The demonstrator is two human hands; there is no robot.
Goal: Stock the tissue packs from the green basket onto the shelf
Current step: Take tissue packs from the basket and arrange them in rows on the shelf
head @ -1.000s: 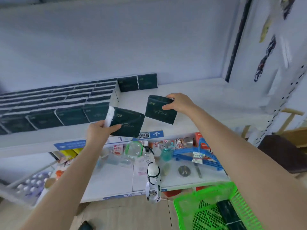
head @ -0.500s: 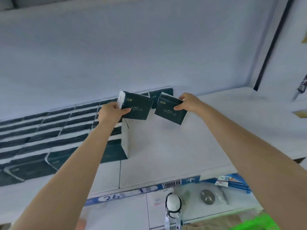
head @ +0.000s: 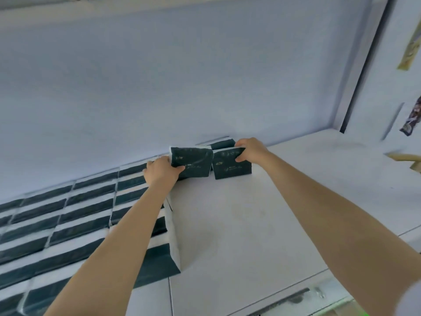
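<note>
1. Left hand (head: 160,172) grips the left tissue pack (head: 193,161) by its left edge; thumb across the dark front face, fingers curled behind and hidden.
2. Right hand (head: 249,150) pinches the right tissue pack (head: 232,166) at its upper right corner; thumb in front, fingers over the top.
3. Both packs upright, side by side and nearly touching, near the back of the shelf (head: 239,224); right pack's lower edge looks seated on the shelf, left pack's contact cannot be told.
4. Stocked rows (head: 79,208) lie to the left; a back-row pack (head: 222,144) stands just behind.
5. Judgement: press both packs back flush against that back-row pack; close the gap between them; line the fronts up with the neighbouring row.
6. Release only once each base sits flat; soft packs may tip forward if let go tilted.
</note>
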